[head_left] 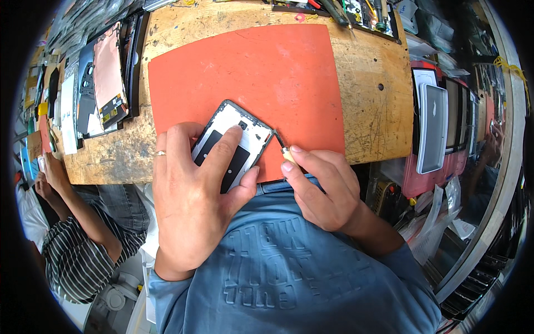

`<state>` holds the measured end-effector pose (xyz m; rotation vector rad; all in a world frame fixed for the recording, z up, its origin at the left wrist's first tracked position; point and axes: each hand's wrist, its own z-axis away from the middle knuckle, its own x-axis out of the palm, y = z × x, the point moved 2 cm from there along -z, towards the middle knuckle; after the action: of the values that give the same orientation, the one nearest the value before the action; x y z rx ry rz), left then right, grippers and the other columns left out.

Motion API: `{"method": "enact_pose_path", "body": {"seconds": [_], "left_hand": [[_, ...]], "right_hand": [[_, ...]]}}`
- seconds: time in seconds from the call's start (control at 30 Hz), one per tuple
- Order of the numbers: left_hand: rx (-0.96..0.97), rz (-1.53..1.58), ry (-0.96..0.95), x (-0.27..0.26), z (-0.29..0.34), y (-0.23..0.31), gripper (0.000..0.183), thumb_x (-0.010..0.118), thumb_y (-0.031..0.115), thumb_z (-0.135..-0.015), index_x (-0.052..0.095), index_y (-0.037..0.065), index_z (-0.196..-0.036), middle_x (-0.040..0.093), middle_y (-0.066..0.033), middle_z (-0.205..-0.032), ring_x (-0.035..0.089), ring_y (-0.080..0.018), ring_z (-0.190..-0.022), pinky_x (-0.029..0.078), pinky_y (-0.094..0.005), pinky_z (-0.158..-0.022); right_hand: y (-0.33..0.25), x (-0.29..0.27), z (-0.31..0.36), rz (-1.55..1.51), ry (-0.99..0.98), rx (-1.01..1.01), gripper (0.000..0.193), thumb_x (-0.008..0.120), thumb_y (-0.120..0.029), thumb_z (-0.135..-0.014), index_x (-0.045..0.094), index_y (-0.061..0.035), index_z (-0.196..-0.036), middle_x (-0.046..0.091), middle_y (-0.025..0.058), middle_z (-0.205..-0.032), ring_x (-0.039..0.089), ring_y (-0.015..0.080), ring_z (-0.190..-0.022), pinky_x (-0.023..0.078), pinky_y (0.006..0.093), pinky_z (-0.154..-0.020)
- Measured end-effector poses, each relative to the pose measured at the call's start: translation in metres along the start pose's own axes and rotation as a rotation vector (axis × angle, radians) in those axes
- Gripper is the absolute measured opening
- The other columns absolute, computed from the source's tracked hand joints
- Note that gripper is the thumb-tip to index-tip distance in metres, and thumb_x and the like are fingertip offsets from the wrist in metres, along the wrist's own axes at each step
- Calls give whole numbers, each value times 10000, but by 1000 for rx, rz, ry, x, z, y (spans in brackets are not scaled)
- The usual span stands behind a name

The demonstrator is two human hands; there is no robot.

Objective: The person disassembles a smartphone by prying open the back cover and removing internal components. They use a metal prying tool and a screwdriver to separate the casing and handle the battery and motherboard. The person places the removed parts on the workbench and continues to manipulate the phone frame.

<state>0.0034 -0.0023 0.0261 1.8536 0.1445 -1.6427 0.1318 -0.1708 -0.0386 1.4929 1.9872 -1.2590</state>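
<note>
Head view, item one?
— Phone frame, back open, lying on red mat near wooden surface front edge; left hand fingers press it down, clamped around it.

Item two?
— Right hand: fingers pinched on small screwdriver, tip at frame's right corner. Striped-sleeved person at far left.

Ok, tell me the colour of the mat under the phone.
Orange-red mat, seen best in the head view.
</note>
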Motion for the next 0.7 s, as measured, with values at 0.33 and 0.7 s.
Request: {"method": "enact_pose_path", "body": {"seconds": [0.33, 0.7], "left_hand": [[25, -23, -36, -3, -3, 2, 547, 924, 239, -744, 772, 71, -1242, 578, -184, -1152, 592, -371, -1027, 514, -473, -876], [57, -9, -4, 0, -6, -6, 557, 932, 206, -707, 784, 86, -1230, 589, -170, -1142, 604, -369, -1020, 519, -470, -859]], "right_hand": [[0, 0, -2, 33, -5, -19, 241, 757, -40, -899, 763, 50, -1122, 743, 207, -1146, 733, 284, -931, 627, 363, -778], [3, 0, -6, 18, -25, -54, 213, 761, -45, -899, 752, 66, -1080, 743, 224, -1138, 736, 297, -938, 632, 365, -786]]}}
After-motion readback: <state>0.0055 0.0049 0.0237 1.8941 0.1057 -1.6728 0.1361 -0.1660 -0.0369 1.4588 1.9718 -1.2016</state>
